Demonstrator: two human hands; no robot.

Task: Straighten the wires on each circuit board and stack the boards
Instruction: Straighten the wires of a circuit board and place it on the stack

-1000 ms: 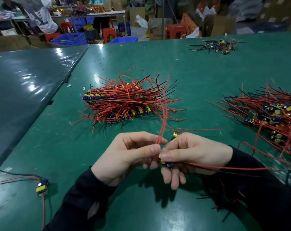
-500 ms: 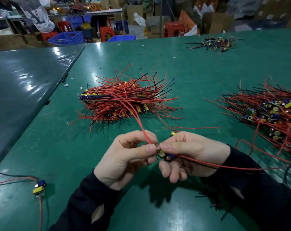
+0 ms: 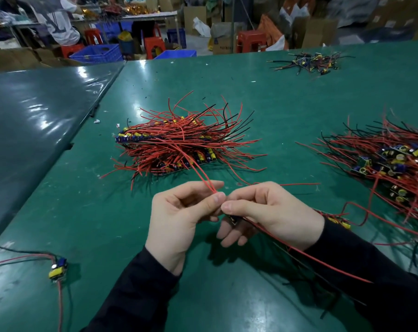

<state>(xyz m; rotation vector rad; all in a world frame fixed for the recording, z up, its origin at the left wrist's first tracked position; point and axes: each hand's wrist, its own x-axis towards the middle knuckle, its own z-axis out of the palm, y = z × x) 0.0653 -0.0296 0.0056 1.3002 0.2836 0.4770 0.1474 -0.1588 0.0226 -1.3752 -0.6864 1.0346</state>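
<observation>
A small circuit board (image 3: 233, 219) sits between my two hands above the green table, mostly hidden by fingers. My right hand (image 3: 270, 212) grips the board. My left hand (image 3: 181, 214) pinches its red wires (image 3: 202, 174), which run up and to the left toward the stacked boards (image 3: 179, 144) in the middle of the table. More red wires trail from the board down to the right past my right sleeve. A tangled heap of boards (image 3: 390, 164) lies at the right.
A single board with a yellow part (image 3: 58, 269) lies at the near left with its wires. A small dark pile of boards (image 3: 308, 62) sits at the far right. A second table (image 3: 35, 111) adjoins on the left. Crates, stools and a person stand beyond the far edge.
The red wires pinched by my left hand have swung from upright to leaning left toward the stack. Both hands stay together at the board.
</observation>
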